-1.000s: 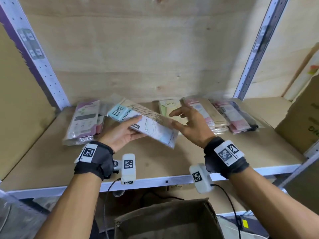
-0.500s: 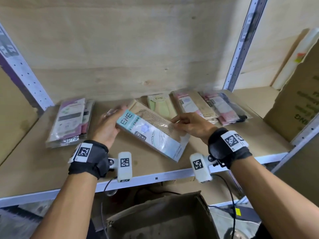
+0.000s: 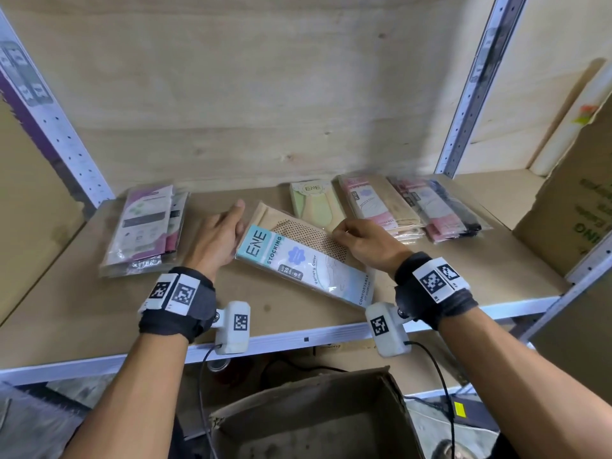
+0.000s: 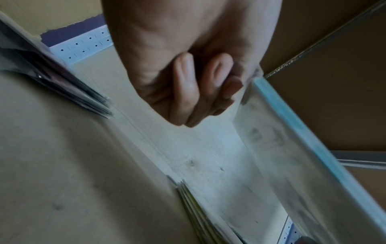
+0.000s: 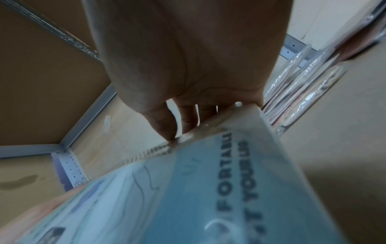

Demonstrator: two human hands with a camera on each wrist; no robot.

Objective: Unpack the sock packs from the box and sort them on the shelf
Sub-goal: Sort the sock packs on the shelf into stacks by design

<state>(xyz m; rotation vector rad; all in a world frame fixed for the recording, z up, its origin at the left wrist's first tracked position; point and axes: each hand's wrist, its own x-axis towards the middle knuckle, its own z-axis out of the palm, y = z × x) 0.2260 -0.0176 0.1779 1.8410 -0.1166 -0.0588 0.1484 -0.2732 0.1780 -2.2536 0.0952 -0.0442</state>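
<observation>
Lying flat mid-shelf [image 3: 82, 313], slanted from 10 to 4 o'clock: blue sock pack [image 3: 308, 263], left hand [image 3: 215, 240] grasping its top-left edge, right hand [image 3: 367, 241] fingers pinching its upper edge.

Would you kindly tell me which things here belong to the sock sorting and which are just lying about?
Job:
blue sock pack, held by left hand and right hand
sorted packs
shelf
open box

Lying about:
side carton
</observation>
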